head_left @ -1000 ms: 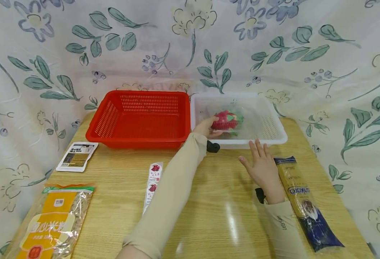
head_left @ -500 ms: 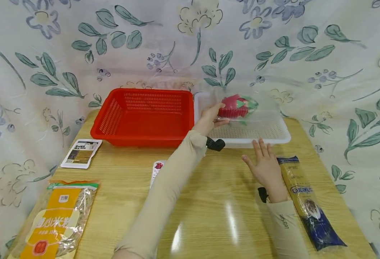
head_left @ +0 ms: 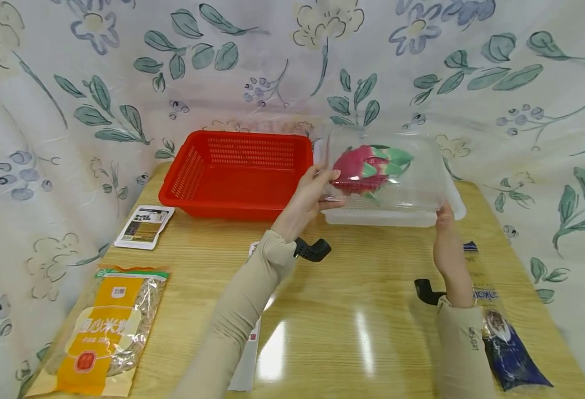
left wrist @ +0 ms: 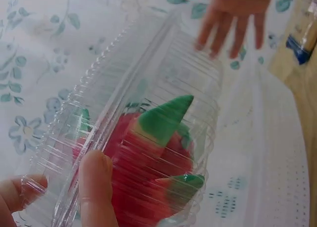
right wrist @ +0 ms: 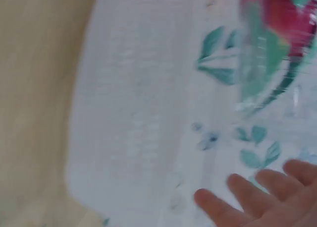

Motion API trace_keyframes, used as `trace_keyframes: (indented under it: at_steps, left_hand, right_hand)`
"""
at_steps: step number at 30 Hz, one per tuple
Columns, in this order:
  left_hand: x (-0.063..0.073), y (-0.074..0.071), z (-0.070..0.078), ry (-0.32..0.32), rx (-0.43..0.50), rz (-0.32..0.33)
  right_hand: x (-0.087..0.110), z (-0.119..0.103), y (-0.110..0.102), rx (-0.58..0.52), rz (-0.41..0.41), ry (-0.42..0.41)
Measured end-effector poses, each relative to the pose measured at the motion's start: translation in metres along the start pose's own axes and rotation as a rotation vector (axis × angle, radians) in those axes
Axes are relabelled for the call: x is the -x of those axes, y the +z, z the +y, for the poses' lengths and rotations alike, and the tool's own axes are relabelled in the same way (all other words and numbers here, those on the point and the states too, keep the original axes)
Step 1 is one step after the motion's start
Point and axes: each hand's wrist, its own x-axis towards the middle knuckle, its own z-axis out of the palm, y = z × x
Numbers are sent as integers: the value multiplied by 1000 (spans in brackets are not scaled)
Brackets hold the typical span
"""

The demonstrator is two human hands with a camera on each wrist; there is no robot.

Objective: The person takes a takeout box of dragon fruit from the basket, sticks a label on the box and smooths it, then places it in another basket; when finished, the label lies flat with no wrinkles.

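Note:
A clear plastic box with a pink and green dragon fruit inside is held up over the white basket. My left hand grips the box by its left end; in the left wrist view the thumb lies across the box's ridged edge. At the right end of the box is my right hand. Its fingers are extended and spread in the right wrist view, apart from the box in the left wrist view.
A red basket stands left of the white one. On the wooden table lie a flat white packet, a bag of rice noodles, a strip of stickers and, at the right, a long blue and gold packet.
My left hand has lifted the box with the dragon fruit up out of the white basket. My right hand has moved from the basket's front rim to the right end of the box.

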Motion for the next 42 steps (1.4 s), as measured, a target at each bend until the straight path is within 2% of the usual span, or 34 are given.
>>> trace_keyframes:
  at_steps: [3, 5, 9, 13, 14, 17, 20, 23, 27, 30, 34, 39, 42]
  left_hand:
    - [12, -7, -3, 13, -18, 8]
    - [20, -11, -5, 27, -22, 6]
    - [35, -21, -8, 50, -23, 3]
    - [57, -35, -11, 83, -116, -25]
    - [62, -39, -12, 91, -145, -34]
    - [80, -52, -18, 114, -227, -46]
    - [100, -65, -28, 113, -257, -45]
    - [118, -81, -40, 118, -284, -47]
    - [137, -100, -56, 110, -317, -51]
    - [142, -111, -66, 93, -352, -55]
    - [143, -120, -79, 66, -408, -42]
    - [143, -125, -91, 1, -450, -58]
    - [144, -126, -96, -11, -517, -58]
  right_hand:
    - [-5, -12, 3, -190, 52, -82]
    - [-8, -19, 7, -279, 63, -125]
    - [-9, -32, 17, -355, 62, -156]
    - [-4, -42, 28, -421, 58, -124]
    - [-2, -45, 31, -428, 59, -109]
    - [7, -55, 43, -339, 64, -71]
    - [20, -62, 56, -241, 60, -62]
    - [37, -64, 70, -203, 49, -92]
    - [57, -61, 89, -212, 39, -131]
    - [68, -55, 101, -235, 48, -111]
    - [79, -45, 112, -273, 47, -17]
    - [88, -33, 118, -238, 27, 85]
    - [94, -28, 119, -225, 21, 129]
